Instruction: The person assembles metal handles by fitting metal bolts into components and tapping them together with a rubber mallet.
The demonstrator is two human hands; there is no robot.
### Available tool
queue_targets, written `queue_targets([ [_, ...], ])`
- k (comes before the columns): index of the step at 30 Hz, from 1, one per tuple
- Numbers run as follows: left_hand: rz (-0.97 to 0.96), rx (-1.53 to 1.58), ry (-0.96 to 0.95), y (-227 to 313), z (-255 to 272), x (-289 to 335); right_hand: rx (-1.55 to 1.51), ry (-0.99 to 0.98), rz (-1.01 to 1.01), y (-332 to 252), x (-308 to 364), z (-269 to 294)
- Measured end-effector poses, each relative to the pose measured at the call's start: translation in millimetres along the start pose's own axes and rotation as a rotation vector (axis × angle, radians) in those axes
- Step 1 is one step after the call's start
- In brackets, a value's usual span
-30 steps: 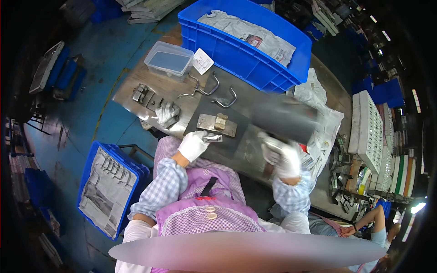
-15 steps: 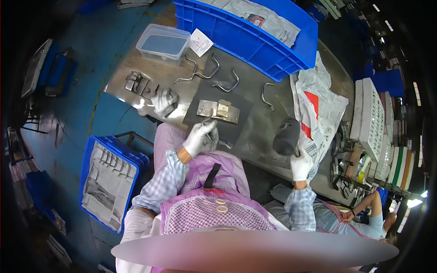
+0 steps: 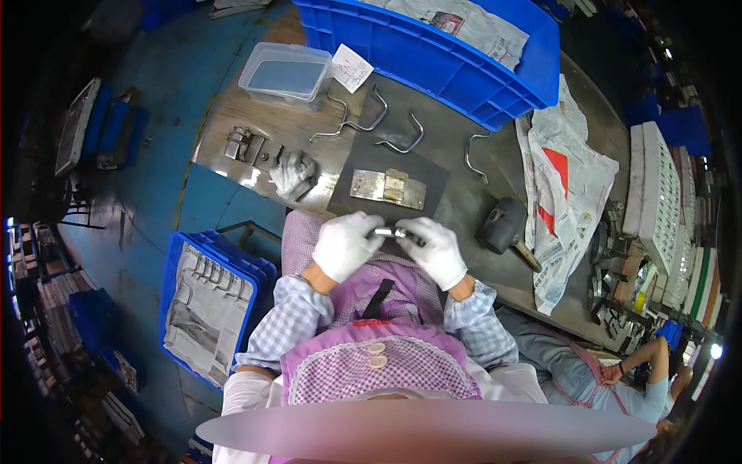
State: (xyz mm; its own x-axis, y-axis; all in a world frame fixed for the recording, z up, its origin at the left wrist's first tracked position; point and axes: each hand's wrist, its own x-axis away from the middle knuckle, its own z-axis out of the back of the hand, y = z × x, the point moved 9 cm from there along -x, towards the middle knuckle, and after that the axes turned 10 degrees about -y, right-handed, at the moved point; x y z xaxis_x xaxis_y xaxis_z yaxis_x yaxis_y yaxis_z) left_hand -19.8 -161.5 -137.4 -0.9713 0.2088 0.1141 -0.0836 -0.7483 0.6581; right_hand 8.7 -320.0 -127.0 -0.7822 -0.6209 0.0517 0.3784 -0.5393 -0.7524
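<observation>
Just in front of my lap, both white-gloved hands grip a small shiny metal piece. My left hand has its fingers closed round one end; my right hand pinches the other. The piece's full shape is hidden by the gloves. Beyond them a metal plate with a raised block lies on a dark mat. To the right, a black-headed mallet rests on the table with its wooden handle toward me. Bent metal rods lie farther back.
A clear plastic box and a large blue crate stand at the back. A metal fixture and a crumpled grey cloth lie left. Newspaper covers the right side. A blue bin holds bent rods. Another person sits at right.
My right hand has let go of the mallet and come left to the metal piece in my left hand. The mallet now lies on the table. The view has shifted slightly.
</observation>
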Motion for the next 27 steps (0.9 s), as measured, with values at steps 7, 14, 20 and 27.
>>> queue_targets([
  [7, 0.007, 0.017, 0.343, -45, 25, -15, -0.186, 0.288, -0.090, 49, -35, 8],
  [14, 0.025, -0.084, 0.253, -44, -24, -25, -0.254, 0.355, -0.109, 77, -20, 5],
  [20, -0.036, -0.070, 0.288, -54, -29, -27, 0.130, 0.452, -0.044, 70, -1, -12],
  [27, -0.163, -0.065, 0.463, -65, -12, -30, 0.083, 0.523, -0.028, 79, -10, -15],
])
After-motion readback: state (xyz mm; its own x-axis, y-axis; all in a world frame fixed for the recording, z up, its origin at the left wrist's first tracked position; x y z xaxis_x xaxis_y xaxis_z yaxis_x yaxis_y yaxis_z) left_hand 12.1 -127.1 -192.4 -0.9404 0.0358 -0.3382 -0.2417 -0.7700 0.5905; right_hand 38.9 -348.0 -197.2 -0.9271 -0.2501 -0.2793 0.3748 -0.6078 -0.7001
